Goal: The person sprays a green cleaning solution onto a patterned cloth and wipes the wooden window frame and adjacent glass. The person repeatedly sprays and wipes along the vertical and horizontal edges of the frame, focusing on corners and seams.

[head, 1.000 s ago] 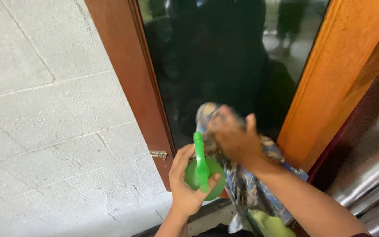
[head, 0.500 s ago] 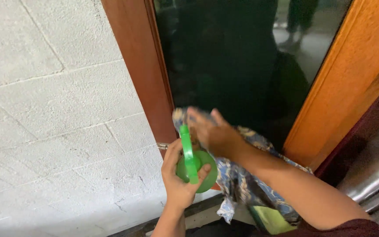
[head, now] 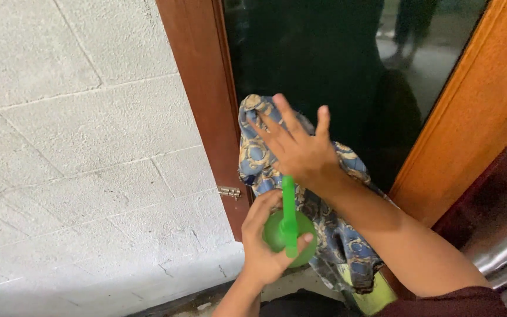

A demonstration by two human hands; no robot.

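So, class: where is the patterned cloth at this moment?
In the head view, the blue patterned cloth is pressed flat against the dark glass pane by the right hand, beside the brown wooden frame and just above the green bottle.

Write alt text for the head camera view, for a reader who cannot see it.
The person's right hand presses a blue patterned cloth flat against a dark glass pane set in a wooden frame. The left hand holds a green spray bottle just below. A white block wall fills the left side.
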